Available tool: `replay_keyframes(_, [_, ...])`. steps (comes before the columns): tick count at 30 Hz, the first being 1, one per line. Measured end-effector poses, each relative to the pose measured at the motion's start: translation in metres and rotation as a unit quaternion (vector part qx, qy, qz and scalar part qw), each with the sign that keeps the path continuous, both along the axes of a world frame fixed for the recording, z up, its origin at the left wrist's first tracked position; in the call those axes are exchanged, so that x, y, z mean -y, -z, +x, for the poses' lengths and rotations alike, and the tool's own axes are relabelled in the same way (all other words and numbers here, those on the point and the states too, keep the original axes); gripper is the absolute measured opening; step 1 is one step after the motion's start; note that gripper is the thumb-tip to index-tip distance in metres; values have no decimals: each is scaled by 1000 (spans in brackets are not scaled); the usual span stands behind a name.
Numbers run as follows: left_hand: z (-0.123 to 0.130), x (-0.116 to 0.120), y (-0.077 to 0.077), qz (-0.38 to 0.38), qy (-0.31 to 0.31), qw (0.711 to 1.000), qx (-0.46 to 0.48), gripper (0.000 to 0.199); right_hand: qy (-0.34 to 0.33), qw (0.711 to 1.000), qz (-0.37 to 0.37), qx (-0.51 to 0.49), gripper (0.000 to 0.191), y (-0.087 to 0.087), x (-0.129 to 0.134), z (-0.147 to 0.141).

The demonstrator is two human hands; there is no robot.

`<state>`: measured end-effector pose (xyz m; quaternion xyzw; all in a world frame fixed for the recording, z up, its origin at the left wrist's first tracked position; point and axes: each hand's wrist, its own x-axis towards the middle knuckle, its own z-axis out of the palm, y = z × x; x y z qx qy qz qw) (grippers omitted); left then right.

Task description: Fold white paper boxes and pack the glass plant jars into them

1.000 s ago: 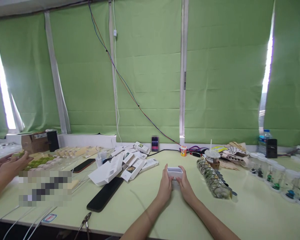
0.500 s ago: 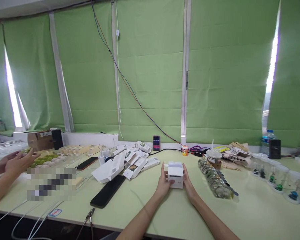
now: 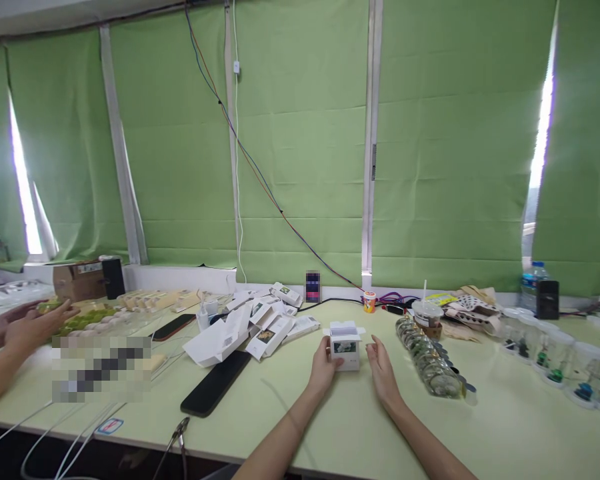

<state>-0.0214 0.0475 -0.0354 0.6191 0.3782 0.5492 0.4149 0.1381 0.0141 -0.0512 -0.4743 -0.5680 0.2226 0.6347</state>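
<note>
A small white box (image 3: pixel 351 361), printed with a picture of pale flowers, is held upright above or on the worktop (image 3: pixel 280 423) by the left hand (image 3: pixel 324 367); whether its base is rested on the surface cannot be told. The box is pinched between the left fingers, with the thumb pressed on its front and the others wrapped at its nine o'clock side, partly hidden. Its top is opened, with side flaps spread at ten and two o'clock. At the box's three o'clock side, the right hand (image 3: pixel 385 380) is held just beside it, not touching, its fingers open and pointed upward.

Measured from the box, a jumbled pile of white cartons (image 3: pixel 267 337) is seen between nine and ten o'clock, with a black phone (image 3: pixel 215 385) partly covered by it. Pliers (image 3: pixel 179 432) are placed at eight o'clock, near the worktop's edge. A small orange and white tub (image 3: pixel 369 303) is set at one o'clock. A drink cup (image 3: pixel 427 315) with a straw is stood between two and three; at three, a row of clear packs (image 3: pixel 425 357) is laid out, and lidded clear jars (image 3: pixel 555 353) are lined up farther off. At nine o'clock, well apart, a small greenish item is handled by another person's hands (image 3: pixel 33 328).
</note>
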Motion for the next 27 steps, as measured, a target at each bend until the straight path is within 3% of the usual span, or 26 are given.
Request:
replay_keyframes(3, [-3,-2,2,-2,-1,998,-60,45,54,996,-18,66,49,-5,16,3])
replay_keyframes(6, [-3,-1,2,-9,-10,996,-89,45,57,983,46,166,35,-19,41,11])
replay_keyframes(8, [-3,4,-1,-4,-60,994,-96,63,92,967,97,216,30,-27,57,24])
replay_keyframes(11, [-5,18,-7,60,-165,980,-97,86,206,937,158,232,26,-29,73,60])
replay_keyframes(14, [-8,35,-12,188,-193,958,-98,54,316,916,143,202,30,-22,80,107])
replay_keyframes(16, [-8,45,-14,267,-140,943,-140,37,353,913,92,183,36,-15,80,134])
replay_keyframes(18, [-4,53,-14,313,-37,921,-231,27,368,916,33,159,39,-11,79,151])
replay_keyframes(21, [5,60,-13,332,110,847,-401,13,347,926,-9,149,41,-8,77,156])
replay_keyframes(23, [9,63,-14,329,132,808,-471,7,324,931,-7,166,42,-7,77,152])
replay_keyframes(27, [10,64,-15,318,101,803,-494,5,303,933,-7,193,42,-6,76,147])
